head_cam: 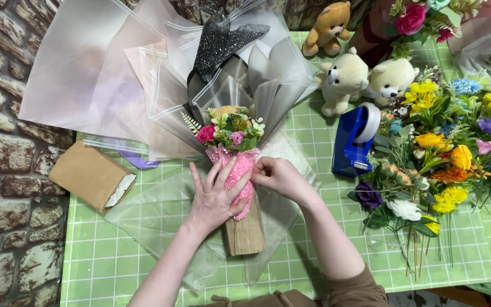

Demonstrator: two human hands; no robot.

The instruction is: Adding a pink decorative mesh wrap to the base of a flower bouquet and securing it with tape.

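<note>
**Small bouquet under both hands on the counter**

Small bouquet point(231, 133) near the middle of the green checked counter point(115, 261), lying on a sheet of clear film point(154, 213), head pointing away from the person. Flower head compact: one deep pink rose, a smaller pink bloom, an orange bloom behind, cream buds and green leaves. Below the flowers a collar of pink netting point(240, 165) speckled with white; below that a stem wrapped in ribbed brown paper point(245, 236), cut square at the foot. Behind the head, a fan of translucent grey, white and pale pink sheets point(109, 74) with one black glitter piece point(223, 42).

Left hand point(214, 199) laid flat over the netting, fingers spread and pressing, not closed. Right hand point(277, 176) touching the netting's right edge, fingertips pinched together on it.

Left of the bouquet, apart from it: brown paper packet point(89, 173) with a white end. Right of it: blue tape dispenser point(356, 139), then a heap of loose artificial flowers point(444, 159) in yellow, orange, purple, blue and white. Far edge: two white teddy bears point(365, 79) and one tan teddy bear point(328, 25).
</note>
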